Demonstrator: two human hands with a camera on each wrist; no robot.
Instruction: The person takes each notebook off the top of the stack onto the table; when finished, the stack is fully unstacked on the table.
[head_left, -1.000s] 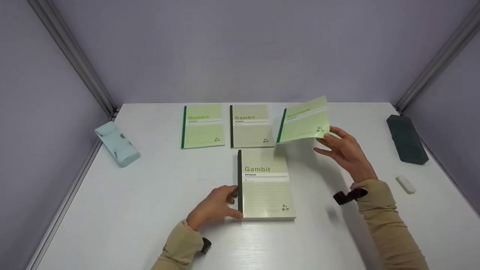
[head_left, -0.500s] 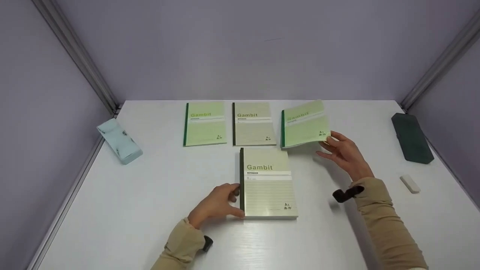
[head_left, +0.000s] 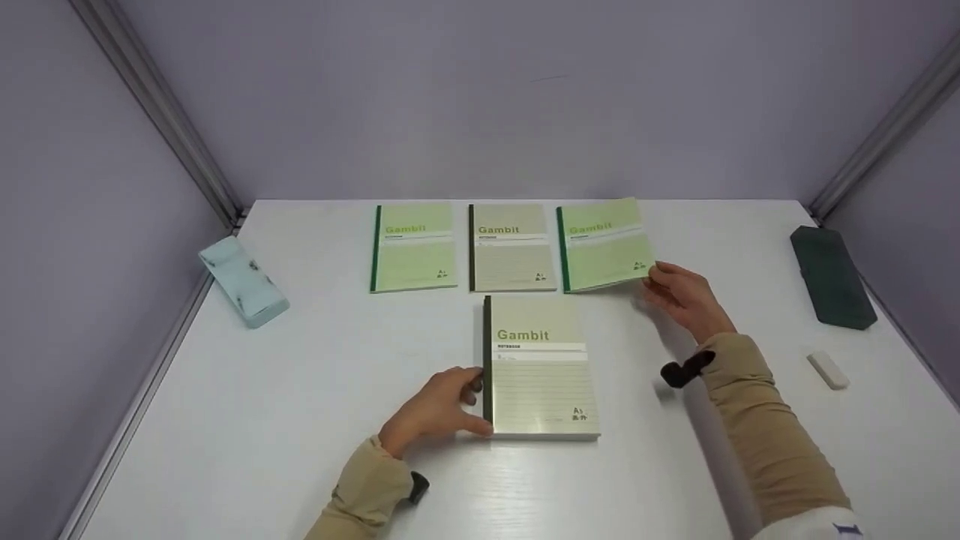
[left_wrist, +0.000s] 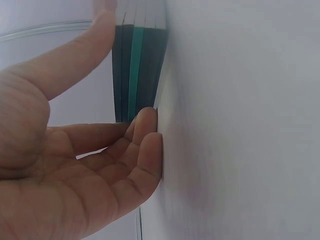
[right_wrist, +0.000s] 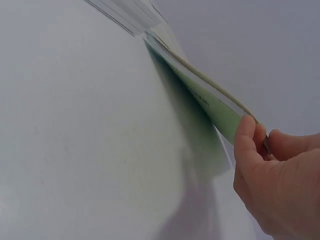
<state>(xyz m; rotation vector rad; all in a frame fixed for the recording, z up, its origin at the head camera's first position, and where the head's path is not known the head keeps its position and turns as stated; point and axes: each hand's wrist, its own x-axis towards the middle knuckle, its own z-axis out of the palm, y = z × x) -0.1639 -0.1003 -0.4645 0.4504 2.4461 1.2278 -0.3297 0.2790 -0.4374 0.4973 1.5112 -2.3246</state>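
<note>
My right hand (head_left: 686, 296) pinches the lower right corner of a light green A5 "Gambit" notebook (head_left: 607, 259) with a green spine, at the right of the back row. Its spine side sits low while the held side is raised; the right wrist view shows the green underside (right_wrist: 225, 117) tilted over the table. My left hand (head_left: 435, 405) rests beside a stack of notebooks (head_left: 540, 390) with a grey-green top cover. Its thumb is at the near left corner and its fingers are by the spines (left_wrist: 145, 70), which are dark with one green among them.
Left of the held notebook lie a beige notebook (head_left: 512, 259) and a green notebook (head_left: 414, 259). A pale blue case (head_left: 246, 283) is at the far left. At the right are a dark green case (head_left: 832, 277) and a white eraser (head_left: 827, 370). Walls enclose the white table (head_left: 322, 360).
My right hand has lowered the green notebook and lined up its spine side with the back row, keeping hold of the corner. The left hand stays by the stack.
</note>
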